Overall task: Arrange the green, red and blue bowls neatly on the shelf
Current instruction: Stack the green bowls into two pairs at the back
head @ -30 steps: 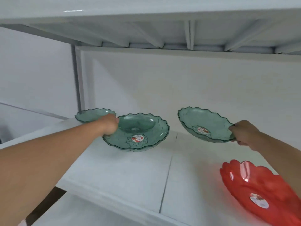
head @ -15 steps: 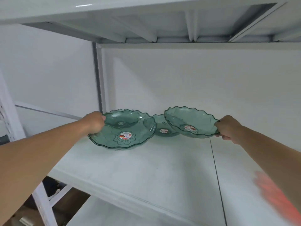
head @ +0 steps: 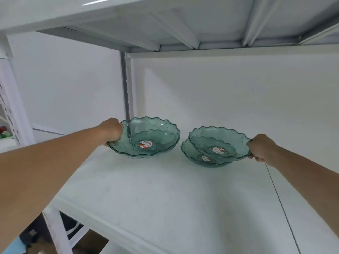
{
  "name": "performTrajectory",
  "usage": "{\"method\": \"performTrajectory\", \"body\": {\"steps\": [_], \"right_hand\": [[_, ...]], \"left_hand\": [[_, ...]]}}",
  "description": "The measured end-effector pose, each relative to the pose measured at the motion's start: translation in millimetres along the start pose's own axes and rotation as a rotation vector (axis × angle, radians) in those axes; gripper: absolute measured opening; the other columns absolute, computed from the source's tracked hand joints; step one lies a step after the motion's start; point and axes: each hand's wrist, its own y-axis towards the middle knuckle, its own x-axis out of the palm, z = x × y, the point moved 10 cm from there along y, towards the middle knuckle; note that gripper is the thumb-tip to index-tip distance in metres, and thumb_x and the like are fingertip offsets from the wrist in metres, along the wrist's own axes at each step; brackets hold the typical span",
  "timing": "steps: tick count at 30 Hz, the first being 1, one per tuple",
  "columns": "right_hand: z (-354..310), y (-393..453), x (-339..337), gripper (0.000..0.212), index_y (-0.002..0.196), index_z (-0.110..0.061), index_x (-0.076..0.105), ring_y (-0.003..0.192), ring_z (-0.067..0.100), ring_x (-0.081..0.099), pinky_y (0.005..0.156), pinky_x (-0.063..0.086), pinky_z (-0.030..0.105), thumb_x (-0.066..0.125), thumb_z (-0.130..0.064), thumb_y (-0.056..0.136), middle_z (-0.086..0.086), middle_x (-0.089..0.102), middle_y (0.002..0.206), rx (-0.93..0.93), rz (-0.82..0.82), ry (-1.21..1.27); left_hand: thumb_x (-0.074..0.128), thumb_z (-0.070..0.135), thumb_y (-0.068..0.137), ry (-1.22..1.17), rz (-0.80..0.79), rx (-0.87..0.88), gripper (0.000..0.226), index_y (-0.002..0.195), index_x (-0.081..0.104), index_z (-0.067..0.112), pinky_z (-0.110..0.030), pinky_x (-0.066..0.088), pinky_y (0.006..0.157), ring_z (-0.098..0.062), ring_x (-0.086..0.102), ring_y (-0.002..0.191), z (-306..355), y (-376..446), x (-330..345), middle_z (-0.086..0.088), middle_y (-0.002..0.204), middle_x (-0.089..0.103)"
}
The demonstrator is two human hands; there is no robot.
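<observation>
Three translucent green bowls with scalloped rims and round stickers are on the white shelf [head: 165, 195]. My left hand [head: 112, 130] grips the left rim of the left green bowl [head: 146, 136], which is tilted toward me near the back left corner. My right hand [head: 262, 148] grips the right rim of a second green bowl [head: 218, 142], held tilted just above and partly inside a third green bowl [head: 198, 159] that rests on the shelf. No red or blue bowl is in view.
A white upright post [head: 126, 85] stands behind the left bowl at the back corner. The upper shelf's ribbed underside [head: 183, 24] hangs overhead. A seam [head: 278, 198] in the shelf board runs front to back on the right. The shelf's front edge [head: 113, 224] is near me.
My right hand has brought its green bowl down over the third bowl. My left hand's bowl now sits apart, further left. The red bowl has gone out of view.
</observation>
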Motion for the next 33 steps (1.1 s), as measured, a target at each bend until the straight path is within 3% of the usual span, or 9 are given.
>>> {"method": "performTrajectory", "body": {"steps": [3,7,12,17,22,24,27,31,33], "right_hand": [[-3.7,9.5,8.6,0.031,0.114,0.015,0.062,0.045,0.019,0.041,0.036,0.026,0.016,0.039,0.008,0.096,0.029,0.068,0.076,0.053,0.026,0.012],[-3.4,9.4,20.2,0.033,0.114,0.015,0.064,0.047,0.019,0.04,0.039,0.026,0.017,0.04,0.008,0.093,0.027,0.069,0.071,0.092,0.07,-0.006],[-12.1,-1.8,30.8,0.027,0.107,0.016,0.063,0.052,0.022,0.047,0.048,0.029,0.024,0.039,0.011,0.095,0.035,0.075,0.089,0.175,0.172,-0.022],[-9.9,-10.2,36.9,0.022,0.098,0.007,0.058,0.043,0.02,0.048,0.046,0.027,0.023,0.037,0.01,0.098,0.028,0.069,0.079,0.216,0.218,-0.037],[-1.3,-6.9,43.8,0.023,0.095,0.008,0.059,0.056,0.019,0.037,0.051,0.025,0.027,0.036,0.01,0.094,0.028,0.069,0.074,0.229,0.221,-0.058],[-0.7,-4.2,49.6,0.023,0.087,0.007,0.059,0.053,0.018,0.036,0.05,0.023,0.025,0.036,0.011,0.092,0.031,0.071,0.077,0.228,0.212,-0.056],[-0.2,1.5,57.6,0.02,0.083,0.001,0.056,0.055,0.021,0.04,0.049,0.027,0.024,0.039,0.011,0.087,0.03,0.072,0.08,0.233,0.203,-0.099],[3.1,3.2,61.3,0.015,0.078,-0.006,0.047,0.064,0.024,0.04,0.057,0.033,0.031,0.042,0.005,0.088,0.013,0.053,0.076,0.249,0.213,-0.214],[3.7,1.4,60.8,0.012,0.08,-0.007,0.053,0.064,0.026,0.049,0.059,0.039,0.029,0.044,-0.002,0.086,0.013,0.058,0.079,0.217,0.236,-0.274]], "left_hand": [[0.041,0.009,0.107,-0.165,-0.024,-0.05,0.024,0.087,0.053,0.005,-0.032,0.048,0.057,-0.028,0.058,0.06,-9.2,36.1,3.1,-0.019,0.086,0.058],[0.041,0.007,0.108,-0.184,-0.065,-0.061,0.025,0.09,0.057,-0.001,-0.042,0.054,0.074,-0.032,0.062,0.08,-9.7,69.2,17.1,-0.025,0.094,0.063],[0.049,-0.002,0.099,-0.151,-0.128,-0.039,0.024,0.117,0.065,-0.006,-0.035,0.046,0.051,-0.035,0.063,0.083,-7.3,122.8,36.8,-0.028,0.115,0.07],[0.054,-0.008,0.095,-0.228,-0.094,-0.14,0.022,0.113,0.066,-0.006,-0.03,0.048,0.036,-0.028,0.053,0.057,-13.2,162.3,64.5,-0.02,0.076,0.056],[0.056,-0.006,0.09,-0.022,-0.063,-0.033,0.01,0.096,0.06,0.001,-0.027,0.046,0.031,-0.031,0.056,0.055,-9.9,180.9,84.7,-0.017,0.074,0.052],[0.055,-0.001,0.09,0.078,-0.05,0.019,0.013,0.101,0.06,0.003,-0.026,0.046,0.037,-0.031,0.058,0.062,-9.1,184.1,90.0,-0.016,0.08,0.056],[0.053,0.003,0.093,0.18,-0.033,0.059,0.031,0.124,0.059,0.002,-0.034,0.044,0.057,-0.031,0.057,0.079,-7.4,190.5,98.5,-0.019,0.109,0.067],[0.053,0.004,0.095,0.138,-0.041,0.001,0.04,0.134,0.055,0.001,-0.036,0.046,0.066,-0.033,0.056,0.083,-16.3,197.2,113.5,-0.019,0.107,0.064],[0.053,0.009,0.097,0.085,-0.039,-0.068,0.05,0.146,0.046,0.003,-0.04,0.05,0.078,-0.036,0.06,0.096,-24.2,196.8,120.4,-0.021,0.124,0.063]]}}
